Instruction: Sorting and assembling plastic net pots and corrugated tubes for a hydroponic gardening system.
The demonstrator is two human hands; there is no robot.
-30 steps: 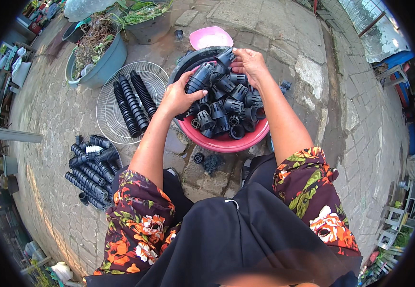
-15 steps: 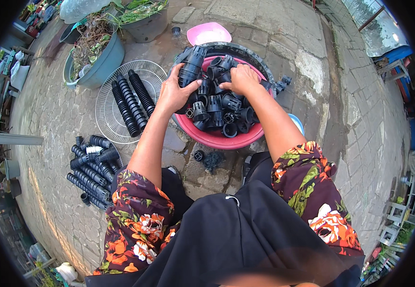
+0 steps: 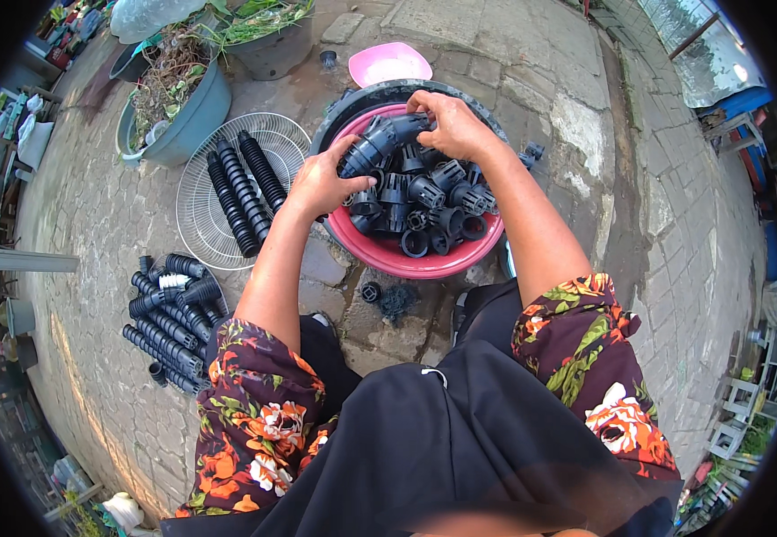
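Over the red basin [image 3: 388, 259] of small black net pots [image 3: 424, 192], both hands grip one nested stack of pots [image 3: 378, 143] — the left hand [image 3: 321, 183] clenched round its lower end, the right hand [image 3: 447, 121] closed over the upper end at the basin's far side. To do this well, I judge, keep the stack straight and press each pot squarely home. Finished stacks lie on the wire grille [image 3: 200, 201] left of the basin.
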